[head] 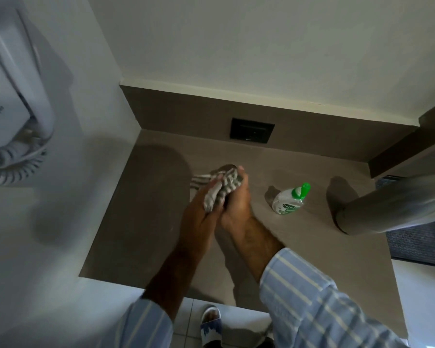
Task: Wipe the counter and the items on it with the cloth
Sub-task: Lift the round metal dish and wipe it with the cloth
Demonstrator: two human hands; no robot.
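A grey-and-white striped cloth (220, 188) is bunched between both my hands above the middle of the brown counter (148, 222). My left hand (199, 217) cups the cloth from the left and below. My right hand (236, 204) closes on it from the right. A clear bottle with a green cap (290, 198) lies on the counter just right of my hands. A tall grey cylinder (387, 209) stands on the counter further right.
A white wall-mounted dryer with a coiled cord (13, 109) hangs on the left wall. A black socket plate (252, 131) sits in the backsplash. A dark textured mat (417, 242) lies at the counter's right edge. The floor and a sandalled foot (211, 325) show below.
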